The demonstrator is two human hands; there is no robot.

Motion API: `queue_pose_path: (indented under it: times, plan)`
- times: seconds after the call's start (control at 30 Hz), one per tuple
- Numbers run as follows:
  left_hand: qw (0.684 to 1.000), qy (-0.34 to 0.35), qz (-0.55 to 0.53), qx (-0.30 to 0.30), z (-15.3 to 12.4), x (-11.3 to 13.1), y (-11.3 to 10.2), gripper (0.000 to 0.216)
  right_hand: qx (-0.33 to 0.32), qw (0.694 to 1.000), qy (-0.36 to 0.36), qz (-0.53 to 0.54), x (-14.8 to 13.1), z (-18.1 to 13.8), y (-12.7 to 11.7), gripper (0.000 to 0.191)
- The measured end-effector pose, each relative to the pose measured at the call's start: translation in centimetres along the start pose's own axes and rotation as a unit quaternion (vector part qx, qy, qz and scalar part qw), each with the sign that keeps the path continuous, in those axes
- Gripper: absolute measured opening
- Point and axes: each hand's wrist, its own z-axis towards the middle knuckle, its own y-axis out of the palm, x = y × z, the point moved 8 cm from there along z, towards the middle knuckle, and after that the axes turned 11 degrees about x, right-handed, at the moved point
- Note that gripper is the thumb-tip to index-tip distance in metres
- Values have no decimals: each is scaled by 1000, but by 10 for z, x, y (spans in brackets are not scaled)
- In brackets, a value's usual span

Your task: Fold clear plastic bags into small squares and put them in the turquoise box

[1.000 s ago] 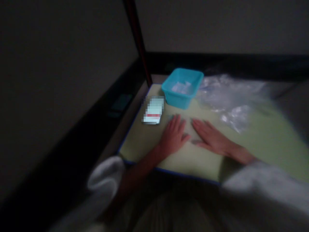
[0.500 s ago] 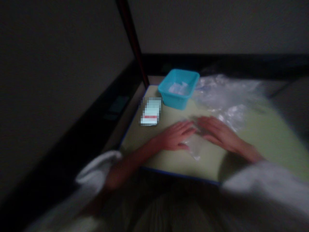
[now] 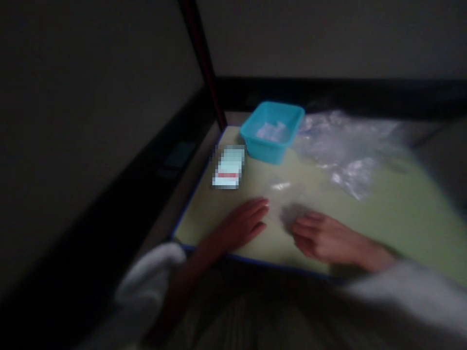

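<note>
The picture is dim and blurred. My left hand (image 3: 239, 224) lies flat on the pale green mat (image 3: 383, 218) with its fingers stretched out. My right hand (image 3: 323, 238) rests on the mat beside it, fingers extended toward a small clear plastic bag (image 3: 288, 199) that lies between and just beyond both hands. The right fingertips touch or nearly touch the bag's near edge; I cannot tell which. Both arms wear white sleeves.
A turquoise plastic tub (image 3: 273, 130) with something pale inside stands at the back of the mat. A heap of clear plastic bags (image 3: 343, 146) lies to its right. A small white card (image 3: 229, 167) lies left of the tub. A dark pole (image 3: 204, 63) rises behind.
Both hands have drawn back toward the mat's near edge and apart. The small clear bag that was under them now lies uncovered just beyond the fingertips.
</note>
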Motion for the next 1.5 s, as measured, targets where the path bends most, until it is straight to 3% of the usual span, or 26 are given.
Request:
queue_pose_path:
  times: [0.33, 0.6, 0.7, 0.8, 0.87, 0.97, 1.1, 1.17, 1.37, 1.5]
  plan:
    - [1000, -15, -9, 3, 6, -17, -5, 36, 19, 998, 56, -4, 11, 2, -12, 22]
    - [1000, -4, 22, 8, 7, -12, -6, 33, -2, 994, 67, -89, 0, 9, 1, 20]
    - [999, -1, 31, 20, 4, -13, -8, 35, 11, 994, 89, -70, 5, 6, -6, 20]
    - [999, -6, 14, 46, 4, -17, -12, 29, 65, 985, 158, 11, 19, 1, -25, 19]
    - [996, -24, -37, 72, 6, -19, -20, 18, 121, 962, 227, 92, 33, -5, -42, 20]
    - [973, -96, -179, 113, 11, -22, -40, 16, 189, 896, 339, 218, 55, -18, -62, 16]
    - [888, -238, -362, 152, 17, -30, -61, 18, 254, 787, 442, 347, 78, -29, -73, 19]
    - [844, -297, -420, 152, 21, -36, -59, 20, 258, 753, 468, 384, 86, -30, -67, 24]
    - [804, -397, -434, 89, 28, -65, -13, 17, 234, 732, 507, 391, 107, -36, -23, 36]
    - [802, -425, -416, 63, 23, -84, 16, 19, 225, 723, 517, 400, 116, -47, 0, 39]
